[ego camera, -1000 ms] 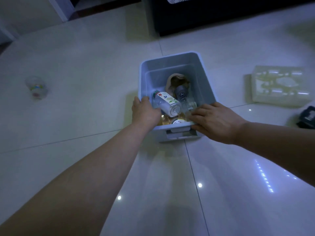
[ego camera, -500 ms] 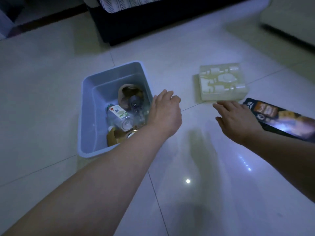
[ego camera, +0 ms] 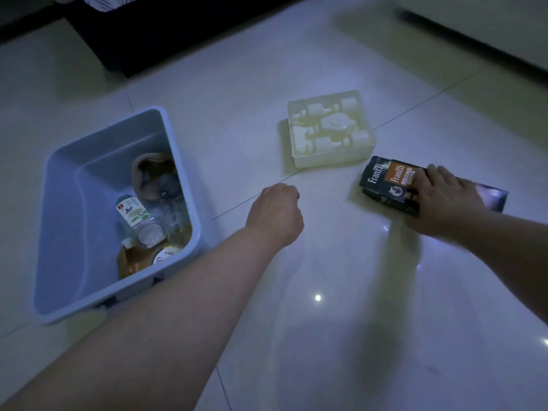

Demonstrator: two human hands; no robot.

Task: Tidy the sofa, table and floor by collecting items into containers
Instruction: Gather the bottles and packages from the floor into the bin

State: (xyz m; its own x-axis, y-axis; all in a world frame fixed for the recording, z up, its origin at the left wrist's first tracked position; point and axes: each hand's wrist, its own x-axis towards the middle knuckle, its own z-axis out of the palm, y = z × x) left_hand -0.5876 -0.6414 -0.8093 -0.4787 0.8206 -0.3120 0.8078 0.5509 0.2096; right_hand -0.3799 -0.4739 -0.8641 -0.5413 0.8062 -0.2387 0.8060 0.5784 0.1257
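A grey-blue plastic bin (ego camera: 59, 232) stands on the tiled floor at the left. Inside lie a clear bottle with a white label (ego camera: 136, 216), a brown rounded object (ego camera: 152, 173) and other small items. To the right, a dark Franzzi snack box (ego camera: 385, 185) lies flat on the floor. My right hand (ego camera: 441, 197) rests on top of the box, fingers spread over it. My left hand (ego camera: 275, 215) hovers over bare floor between bin and box, fingers curled in, holding nothing. A pale moulded plastic tray (ego camera: 329, 129) lies just beyond the box.
A dark sofa base (ego camera: 166, 31) runs along the top left. A light piece of furniture (ego camera: 489, 22) edges the top right. Glossy floor tiles with light reflections stretch in front of me.
Both hands left the bin. My right hand travelled right and came down on the snack box. My left hand swung right of the bin and curled closed. The view shifted right.
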